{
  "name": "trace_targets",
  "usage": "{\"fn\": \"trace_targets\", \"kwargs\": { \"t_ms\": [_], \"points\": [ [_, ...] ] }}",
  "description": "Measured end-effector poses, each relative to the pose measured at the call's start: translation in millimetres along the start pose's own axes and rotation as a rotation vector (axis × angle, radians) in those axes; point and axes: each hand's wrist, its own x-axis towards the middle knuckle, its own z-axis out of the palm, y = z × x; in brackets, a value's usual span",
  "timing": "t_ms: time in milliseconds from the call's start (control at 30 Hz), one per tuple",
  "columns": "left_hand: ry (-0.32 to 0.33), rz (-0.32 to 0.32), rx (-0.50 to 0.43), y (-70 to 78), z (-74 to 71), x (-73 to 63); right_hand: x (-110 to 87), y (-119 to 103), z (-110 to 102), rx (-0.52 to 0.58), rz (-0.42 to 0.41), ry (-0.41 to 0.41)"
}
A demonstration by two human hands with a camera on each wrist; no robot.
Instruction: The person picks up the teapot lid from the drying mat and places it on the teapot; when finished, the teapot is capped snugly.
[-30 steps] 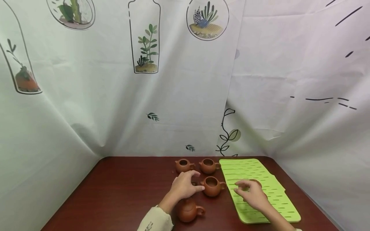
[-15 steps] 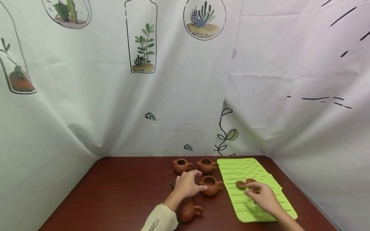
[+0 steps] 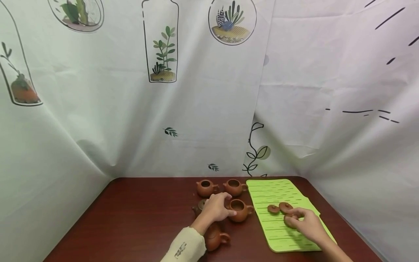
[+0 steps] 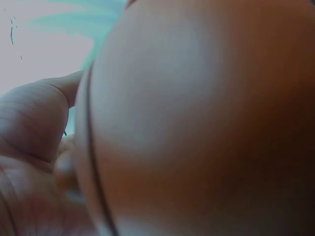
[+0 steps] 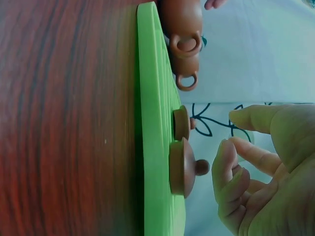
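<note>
mahogany-coloured table (image 3: pixel 147 218), clay teapots (image 3: pixel 241 217) beyond, beside and nearer than the left fingers (image 3: pixel 224 195), green grooved mat (image 3: pixel 276 233) beneath the right fingers (image 3: pixel 297 210)

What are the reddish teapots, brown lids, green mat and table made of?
Reddish teapots and brown lids: probably unglazed clay, earthy-coloured and smooth with only a soft sheen. Green mat: perhaps plastic or silicone, matte-looking, one even colour with a smooth edge. Table: wood or a wood-look covering, slightly shiny, with streaky grain.

Cloth-walled booth (image 3: pixel 65 145); wider premises cannot be told. White hanging cloth (image 3: pixel 209 105) (printed with bottled plants (image 3: pixel 168 51)) surrounds a dark red-brown table (image 3: pixel 140 218).
</note>
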Motion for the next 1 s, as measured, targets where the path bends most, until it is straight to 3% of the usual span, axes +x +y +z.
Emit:
{"fn": "trace_targets", "kwargs": {
  "t_ms": [133,467,600,1000],
  "points": [
    [-0.024,0.004,-0.030,0.4,5.1,2.9,1.3,4,0,-0.033,0.016,0.041],
    [-0.038,-0.019,-0.098,4.9,16.3,12.4,4.8,14,-2,-0.061,0.061,0.042],
    [-0.046,-0.034,-0.090,4.4,16.6,14.2,6.2,19,-3,-0.056,0.098,0.032],
    [-0.044,-0.082,-0.039,2.7,19.3,15.8,8.3,24,-3,-0.050,0.099,0.013]
  ]
}}
